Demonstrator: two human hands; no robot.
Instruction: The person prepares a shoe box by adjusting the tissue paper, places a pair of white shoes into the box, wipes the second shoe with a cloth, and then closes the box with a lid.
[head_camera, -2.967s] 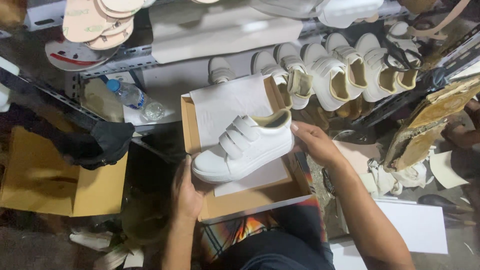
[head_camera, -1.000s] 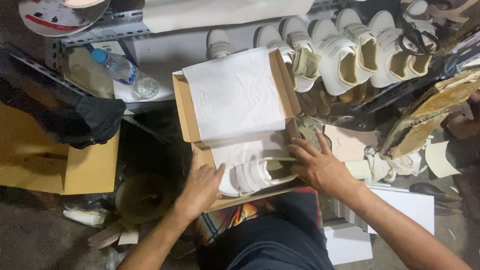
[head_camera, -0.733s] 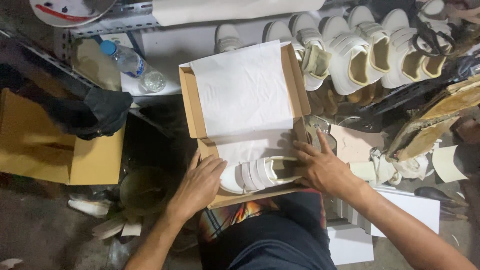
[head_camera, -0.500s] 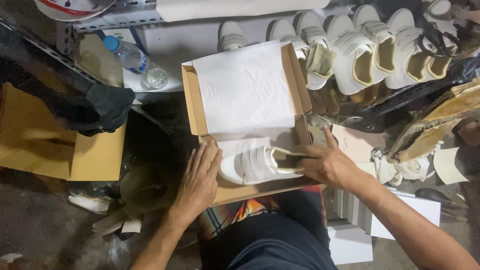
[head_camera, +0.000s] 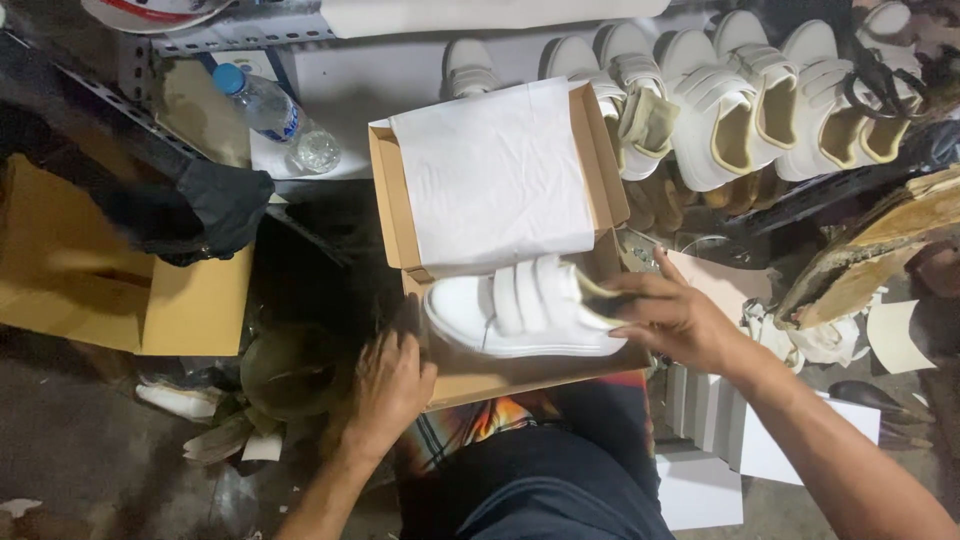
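A brown cardboard shoe box (head_camera: 385, 210) rests on my lap, its lid tipped back and covered by white tissue paper (head_camera: 492, 175). A white sneaker with three straps (head_camera: 520, 315) lies on its side in the box, toe to the left. My right hand (head_camera: 675, 320) grips the sneaker at its heel opening. My left hand (head_camera: 388, 385) holds the box's front left corner, fingers curled on the cardboard edge.
A row of white strap sneakers (head_camera: 740, 100) lines the shelf behind the box. A plastic water bottle (head_camera: 270, 110) lies at the back left. A black cloth (head_camera: 205, 205) drapes over a yellow-brown carton (head_camera: 130, 290). White boxes (head_camera: 720, 440) and scraps lie at right.
My left hand slid off the sneaker to the box's front left corner. My right hand has taken hold of the heel, and the sneaker sits a little higher in the box.
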